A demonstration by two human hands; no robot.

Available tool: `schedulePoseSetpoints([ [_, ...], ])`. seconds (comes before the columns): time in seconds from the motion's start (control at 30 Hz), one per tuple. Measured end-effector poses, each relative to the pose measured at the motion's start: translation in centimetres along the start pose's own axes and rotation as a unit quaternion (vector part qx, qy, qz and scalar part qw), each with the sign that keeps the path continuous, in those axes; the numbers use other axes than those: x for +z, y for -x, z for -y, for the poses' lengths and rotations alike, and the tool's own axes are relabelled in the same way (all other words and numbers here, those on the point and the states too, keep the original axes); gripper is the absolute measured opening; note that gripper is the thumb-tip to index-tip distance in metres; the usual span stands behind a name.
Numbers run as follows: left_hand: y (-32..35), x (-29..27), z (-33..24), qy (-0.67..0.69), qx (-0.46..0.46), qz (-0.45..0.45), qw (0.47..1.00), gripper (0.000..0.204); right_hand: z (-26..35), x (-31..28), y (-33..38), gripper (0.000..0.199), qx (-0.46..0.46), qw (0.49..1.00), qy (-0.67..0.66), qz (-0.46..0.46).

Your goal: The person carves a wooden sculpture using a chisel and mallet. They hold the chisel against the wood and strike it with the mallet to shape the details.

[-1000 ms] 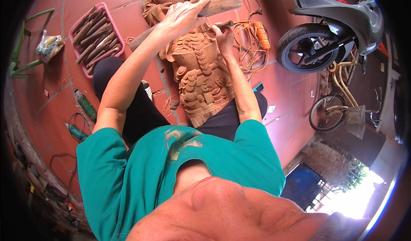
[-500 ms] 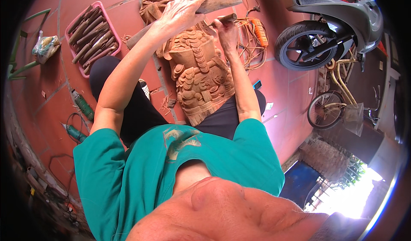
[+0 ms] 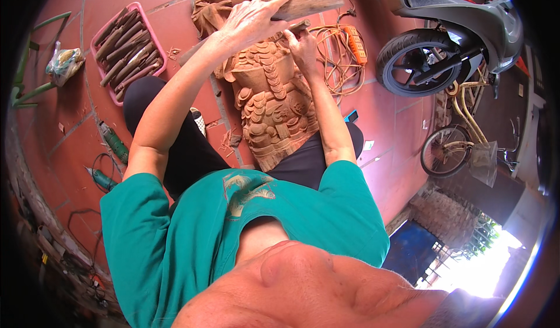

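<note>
Premises: an informal wood-carving workshop set up in a domestic yard. Evidence: red terracotta floor tiles [image 3: 402, 147] strewn with wood chips; a pink plastic tray of wooden-handled chisels [image 3: 127, 51]; a large reddish-brown carved wooden figure [image 3: 274, 103] under work; a coiled orange extension lead [image 3: 341, 51]; green power tools [image 3: 114, 142] lying on the floor. A grey motor scooter [image 3: 449, 30] and a cream bicycle [image 3: 461, 130] are parked alongside.

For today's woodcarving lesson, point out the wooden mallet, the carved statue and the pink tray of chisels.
wooden mallet [image 3: 312, 2], head view, on its flat wooden face.
carved statue [image 3: 274, 103], head view, on its scaled middle.
pink tray [image 3: 153, 27], head view, on its right rim.
</note>
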State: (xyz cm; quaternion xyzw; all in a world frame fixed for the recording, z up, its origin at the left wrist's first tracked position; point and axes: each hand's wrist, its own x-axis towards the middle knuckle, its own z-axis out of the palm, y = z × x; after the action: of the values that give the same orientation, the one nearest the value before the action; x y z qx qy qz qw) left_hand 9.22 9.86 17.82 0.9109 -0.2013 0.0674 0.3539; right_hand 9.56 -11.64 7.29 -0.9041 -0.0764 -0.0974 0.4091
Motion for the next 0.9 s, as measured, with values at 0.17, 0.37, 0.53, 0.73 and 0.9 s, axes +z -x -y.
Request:
schedulePoseSetpoints([
  [0.17, -0.2, 0.3, -0.5, 0.041, 0.006, 0.009, 0.999, 0.066, 1.1, -0.2, 0.1, 0.02, -0.013, 1.0, 0.008, 0.02],
  [0.37, 0.2, 0.2, -0.2, -0.025, -0.012, 0.093, 0.995, 0.067, 0.7, 0.0, 0.4, 0.021, -0.099, 0.995, 0.031, -0.009],
  [0.53, 0.3, 0.2, -0.3, 0.044, 0.013, 0.032, 0.998, 0.066, 1.8, -0.5, 0.3, 0.019, 0.002, 0.999, -0.036, 0.017],
  [0.73, 0.0, 1.2, -0.2, -0.01, 0.003, 0.095, 0.995, 0.064, -0.7, -0.3, -0.1, 0.019, 0.0, 1.0, -0.005, 0.017],
  [0.9, 0.3, 0.9, 1.4, -0.024, -0.001, 0.021, 0.999, 0.064, -3.1, -0.7, -0.3, 0.017, 0.137, 0.975, -0.176, 0.004],
])
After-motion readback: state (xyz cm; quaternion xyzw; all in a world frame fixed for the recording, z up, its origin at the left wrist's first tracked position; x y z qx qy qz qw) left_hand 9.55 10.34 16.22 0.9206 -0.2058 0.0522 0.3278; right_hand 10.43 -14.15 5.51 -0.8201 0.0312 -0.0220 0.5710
